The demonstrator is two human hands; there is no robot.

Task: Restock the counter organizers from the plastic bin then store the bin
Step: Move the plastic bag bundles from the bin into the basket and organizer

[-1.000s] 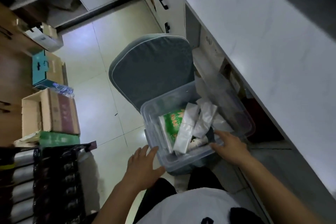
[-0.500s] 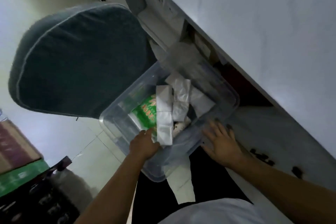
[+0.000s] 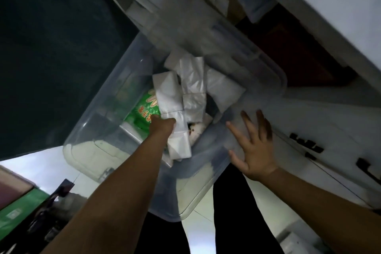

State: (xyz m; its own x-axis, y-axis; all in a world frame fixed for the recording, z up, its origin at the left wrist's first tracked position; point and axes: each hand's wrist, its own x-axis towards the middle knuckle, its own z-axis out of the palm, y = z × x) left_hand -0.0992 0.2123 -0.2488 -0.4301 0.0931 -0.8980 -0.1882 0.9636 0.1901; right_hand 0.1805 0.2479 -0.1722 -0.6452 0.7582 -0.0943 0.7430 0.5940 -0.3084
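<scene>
Clear plastic bin (image 3: 115, 150) sits low, on what looks like a dark chair seat (image 3: 51, 47), beside the white counter (image 3: 340, 16) and its drawers (image 3: 329, 150). Left hand (image 3: 161, 127) reaches down inside the bin; it appears curled onto a white packet (image 3: 179, 140) near the bin's near wall, though the fingers are hidden under the wrist, so the hold cannot be confirmed. Right hand (image 3: 254, 146) lies flat, fingers spread, against the bin's right outer wall, steadying it and holding nothing. More white packets (image 3: 193, 80) are heaped loosely in the middle; a green pack (image 3: 146, 111) lies beside and partly under them. Risks, as judged: the packets overlap, so lifting one may drag a neighbour up and drop it over the rim. Wrappers look slick; a shallow pinch could slip. If the bin overhangs the seat, a pull toward the body could tip or slide it should the right hand lift away. Dim light and blur make picking the right item harder. No organizers in view.
</scene>
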